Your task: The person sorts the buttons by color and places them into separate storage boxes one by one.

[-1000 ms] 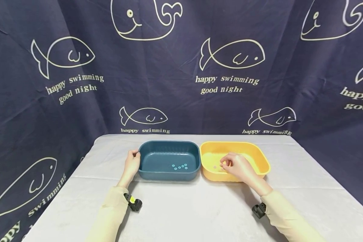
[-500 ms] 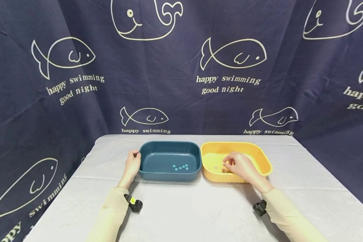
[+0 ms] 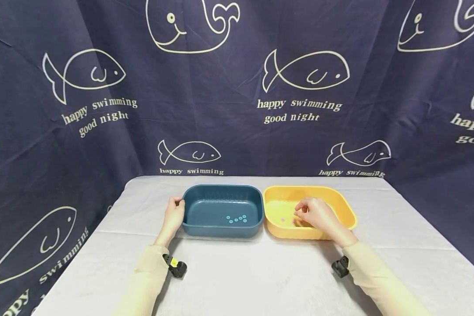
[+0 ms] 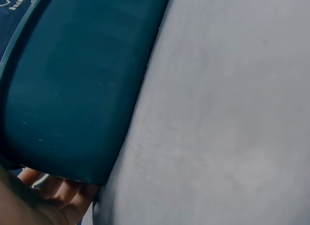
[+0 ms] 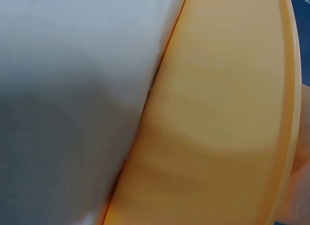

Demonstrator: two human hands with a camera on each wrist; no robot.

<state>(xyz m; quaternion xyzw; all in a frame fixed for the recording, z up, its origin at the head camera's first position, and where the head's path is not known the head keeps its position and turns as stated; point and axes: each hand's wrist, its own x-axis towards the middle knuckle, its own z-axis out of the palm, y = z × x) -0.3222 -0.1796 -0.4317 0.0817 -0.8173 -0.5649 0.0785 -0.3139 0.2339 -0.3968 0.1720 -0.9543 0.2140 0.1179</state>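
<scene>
My left hand holds the left end of a dark blue plastic basin. In the left wrist view its fingers bend against the basin's outer end wall. Several small light blue buttons lie on that basin's floor, toward the right. My right hand reaches over the front rim of a yellow basin, thumb and fingers bent toward each other low inside it. Whether a button sits between those fingertips is too small to tell. One small pink button lies on the yellow floor, left of the fingertips.
The two basins stand side by side on a white cloth-covered table. Behind and at the sides hangs a dark blue curtain with fish drawings. Small black cameras are worn on the left wrist and right wrist.
The whole head view has shifted slightly to the right. The right hand's fingertips sit a little farther from the pink button inside the yellow basin. The left hand stays at its basin.
</scene>
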